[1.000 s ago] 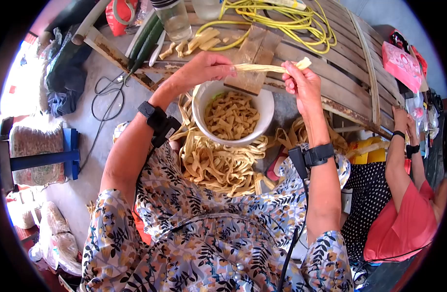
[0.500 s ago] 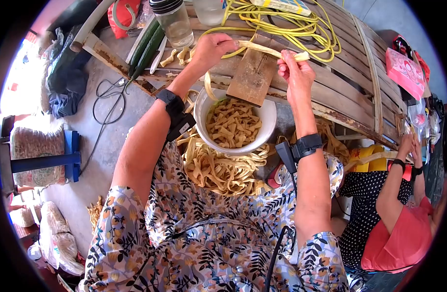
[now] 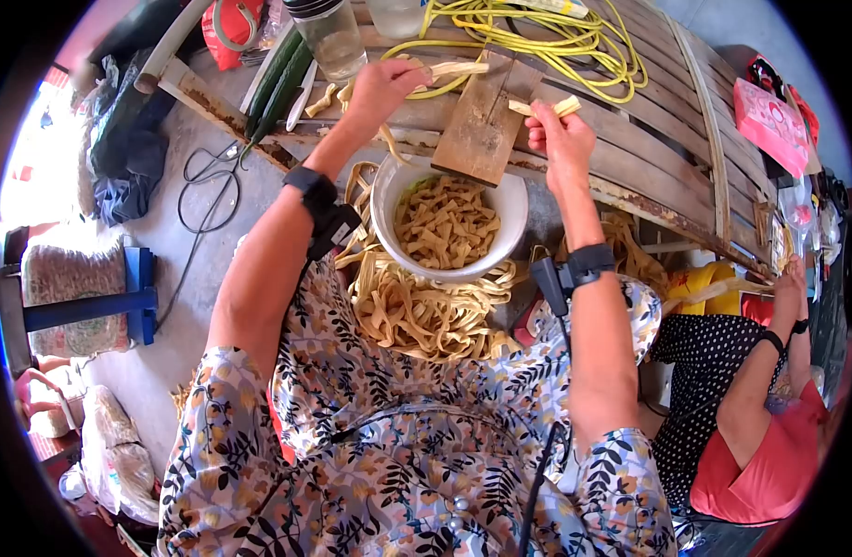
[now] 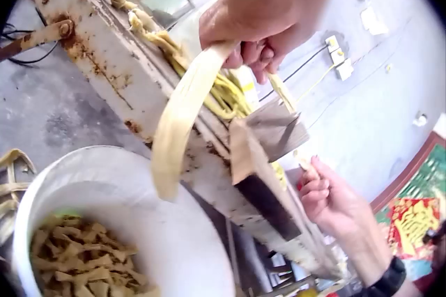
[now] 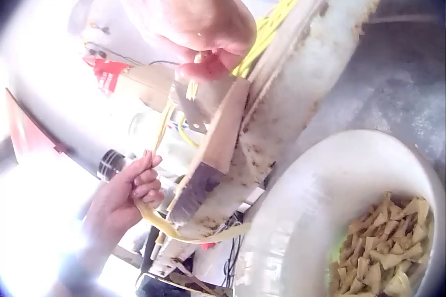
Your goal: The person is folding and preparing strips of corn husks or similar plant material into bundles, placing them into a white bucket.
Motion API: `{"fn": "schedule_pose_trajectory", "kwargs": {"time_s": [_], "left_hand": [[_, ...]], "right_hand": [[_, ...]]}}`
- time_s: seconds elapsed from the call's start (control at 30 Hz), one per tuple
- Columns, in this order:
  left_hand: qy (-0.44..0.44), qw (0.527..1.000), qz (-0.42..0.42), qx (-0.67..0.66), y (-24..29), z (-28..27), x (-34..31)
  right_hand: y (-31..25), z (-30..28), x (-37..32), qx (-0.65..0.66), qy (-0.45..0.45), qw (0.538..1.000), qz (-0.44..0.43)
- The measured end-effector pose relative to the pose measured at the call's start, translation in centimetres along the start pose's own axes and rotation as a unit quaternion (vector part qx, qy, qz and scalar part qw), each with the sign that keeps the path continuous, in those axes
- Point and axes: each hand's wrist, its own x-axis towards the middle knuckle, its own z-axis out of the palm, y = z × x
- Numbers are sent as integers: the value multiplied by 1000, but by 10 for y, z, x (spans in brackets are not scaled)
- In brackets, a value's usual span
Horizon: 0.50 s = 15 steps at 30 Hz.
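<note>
My left hand [image 3: 381, 91] grips a long pale yellow strip [image 3: 458, 70]. One end points toward a wooden block [image 3: 477, 139]; the rest hangs down toward the white bucket, plain in the left wrist view. On the block's other side, my right hand [image 3: 565, 144] pinches a short piece [image 3: 567, 106] of the same material. An upright metal blade [image 5: 195, 114] stands on the block between the hands. Below, the white bucket [image 3: 515, 223] holds many short cut pieces [image 3: 445, 223]. A heap of long strips [image 3: 417, 316] lies in front of the bucket.
A slatted bench [image 3: 644, 158] with a rusty edge supports the block. On it are coiled yellow cable [image 3: 584, 56], a jar [image 3: 329, 42] and cucumbers [image 3: 279, 88]. Another person [image 3: 760, 427] sits at the right. A black cord [image 3: 203, 200] lies on the floor.
The strip stretched between both hands has parted at the block. The left hand keeps the long part; the right hand holds a short piece, a gap now between them.
</note>
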Motion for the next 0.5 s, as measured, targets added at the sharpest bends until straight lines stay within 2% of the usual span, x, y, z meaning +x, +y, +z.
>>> {"fn": "schedule_pose_trajectory", "kwargs": {"time_s": [0.07, 0.1, 0.13, 0.17, 0.2, 0.27, 0.37, 0.4, 0.43, 0.5], "left_hand": [[-78, 989, -68, -103, 16, -6, -17], [-113, 976, -102, -153, 19, -9, -25], [-182, 958, -86, -205, 19, -9, -32], [-192, 957, -81, -201, 19, -9, -37], [-201, 956, -77, -199, 22, -5, -43], [-220, 950, -74, -211, 20, 0, -48], [-162, 982, -44, -91, 27, 11, -59], [-139, 990, -12, -7, 36, 14, -65], [-113, 988, 95, 46, 33, 20, -66], [-57, 941, 299, 146, 31, 32, -73]], "right_hand": [[-15, -6, -17, -18, -53, 998, 36], [-22, -8, -28, -73, -91, 991, 67], [-30, -9, -40, -127, -129, 979, 95], [-33, -10, -50, -181, -167, 961, 122], [-29, -14, -60, -260, -205, 942, 52], [-17, -23, -73, -405, -271, 868, -88], [-14, -34, -68, -291, -181, 927, -155], [-26, -28, -70, -219, -137, 943, -211], [-35, -25, -70, -236, -115, 928, -265], [-43, -20, -66, -271, -71, 888, -365]]}}
